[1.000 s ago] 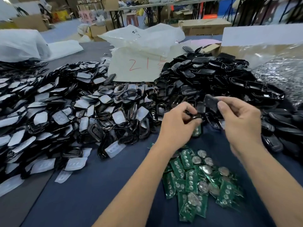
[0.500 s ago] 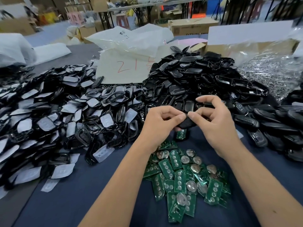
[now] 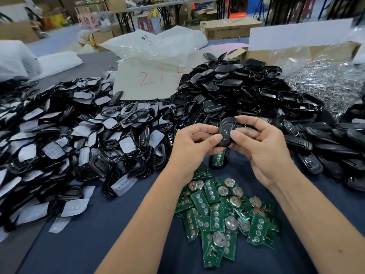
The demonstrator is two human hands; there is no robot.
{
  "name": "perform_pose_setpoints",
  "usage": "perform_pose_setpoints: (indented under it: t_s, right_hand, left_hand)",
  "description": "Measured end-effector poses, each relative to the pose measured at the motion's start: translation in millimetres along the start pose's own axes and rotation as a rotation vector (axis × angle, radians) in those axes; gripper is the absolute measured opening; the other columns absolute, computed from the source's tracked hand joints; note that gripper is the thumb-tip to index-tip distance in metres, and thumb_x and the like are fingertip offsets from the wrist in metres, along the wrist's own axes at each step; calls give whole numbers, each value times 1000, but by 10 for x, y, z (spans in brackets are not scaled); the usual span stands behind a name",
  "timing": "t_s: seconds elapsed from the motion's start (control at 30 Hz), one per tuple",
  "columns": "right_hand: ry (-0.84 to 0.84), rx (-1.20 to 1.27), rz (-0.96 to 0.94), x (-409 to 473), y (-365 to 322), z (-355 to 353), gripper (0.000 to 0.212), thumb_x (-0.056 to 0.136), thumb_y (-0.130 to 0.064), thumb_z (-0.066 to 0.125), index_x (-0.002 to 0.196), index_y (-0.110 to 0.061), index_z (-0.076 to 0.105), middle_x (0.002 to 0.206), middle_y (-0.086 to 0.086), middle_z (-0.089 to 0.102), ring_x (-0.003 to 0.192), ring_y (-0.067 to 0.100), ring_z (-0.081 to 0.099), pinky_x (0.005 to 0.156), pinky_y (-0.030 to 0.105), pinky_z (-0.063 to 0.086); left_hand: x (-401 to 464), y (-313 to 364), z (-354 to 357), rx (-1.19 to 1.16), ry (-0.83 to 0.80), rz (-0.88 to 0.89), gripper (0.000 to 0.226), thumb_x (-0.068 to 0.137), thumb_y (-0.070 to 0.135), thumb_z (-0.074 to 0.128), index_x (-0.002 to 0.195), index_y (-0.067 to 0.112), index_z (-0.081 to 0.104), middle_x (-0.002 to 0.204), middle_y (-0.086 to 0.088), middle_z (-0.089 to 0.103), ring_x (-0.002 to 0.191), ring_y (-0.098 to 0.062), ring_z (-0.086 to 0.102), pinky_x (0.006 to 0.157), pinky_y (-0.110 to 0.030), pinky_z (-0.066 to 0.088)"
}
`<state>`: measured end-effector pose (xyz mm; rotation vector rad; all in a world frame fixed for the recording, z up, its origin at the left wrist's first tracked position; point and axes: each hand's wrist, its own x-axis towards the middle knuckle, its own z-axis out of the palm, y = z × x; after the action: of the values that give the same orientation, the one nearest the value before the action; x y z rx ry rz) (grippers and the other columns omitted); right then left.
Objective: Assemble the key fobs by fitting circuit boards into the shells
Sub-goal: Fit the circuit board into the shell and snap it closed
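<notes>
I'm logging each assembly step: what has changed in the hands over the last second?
A second ago the right hand held a black shell piece apart from the left hand. The hands then closed together, and both now pinch one black key fob, front face showing. The green circuit boards and the shell heaps lie as before.

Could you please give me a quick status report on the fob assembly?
Left hand and right hand both pinch one black fob. Loose boards below. Nothing in the way.
</notes>
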<state>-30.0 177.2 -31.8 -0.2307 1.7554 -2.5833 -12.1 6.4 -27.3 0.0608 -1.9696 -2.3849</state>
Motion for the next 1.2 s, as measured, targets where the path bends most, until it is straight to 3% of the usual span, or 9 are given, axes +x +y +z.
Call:
perform_pose_setpoints:
  t_s: [0.2,0.3,0.47,0.67,0.83,0.93,1.03,1.2]
  right_hand:
    - [-15,104,7,1,-10,-8,35,76,-8,74,110,-6,69,81,9,72,68,15,67,67,23,57]
    - [-17,134,-1,-3,-32,22,34,77,-8,73,110,-7,70,79,3,76,69,13,68,66,22,56]
    - [31,152,16,-19,-28,54,33,73,-9,78,105,-8,72,90,11,78,77,18,74,70,27,60]
    - [53,135,41,-11,-3,50,34,75,-5,76,108,-5,70,86,7,78,74,16,74,68,23,59]
    - [5,-52,11,-1,8,-10,26,88,9,70,112,-2,71,84,8,79,72,18,71,68,25,59]
    - [-3,-35,29,-4,14,0,25,86,6,73,109,-4,71,85,10,79,70,18,73,67,25,59]
    - [16,71,103,-5,30,29,29,74,-3,77,103,-4,72,83,10,79,68,18,74,65,26,61]
    - [11,169,130,9,44,14,38,73,-1,73,110,3,70,84,12,77,66,16,72,64,24,59]
  left_hand:
    - [-1,-34,28,12,-78,-93,16,98,9,68,110,0,73,98,-22,74,71,-16,69,65,-21,57]
    - [10,-20,49,61,-99,-68,11,100,13,65,99,4,73,93,-19,67,66,-11,58,60,-20,48]
    - [19,-7,65,19,-87,-47,18,102,10,62,87,12,72,79,-6,60,65,-9,43,56,-19,38]
    - [1,-28,71,48,-34,-79,13,99,15,68,100,3,74,96,-25,63,71,-14,49,63,-23,45]
    - [8,-26,17,19,-14,-94,16,94,2,70,108,6,76,101,-12,76,85,-20,65,73,-27,55]
    - [1,-8,18,3,0,-106,10,94,2,70,98,10,75,98,-12,75,84,-21,67,74,-32,57]
    - [-3,-19,45,29,17,-90,12,96,3,68,94,13,73,96,-12,74,87,-27,67,85,-45,57]
    - [-7,-5,68,-1,-28,-120,12,99,3,63,97,11,71,97,-13,72,89,-27,64,79,-36,56]
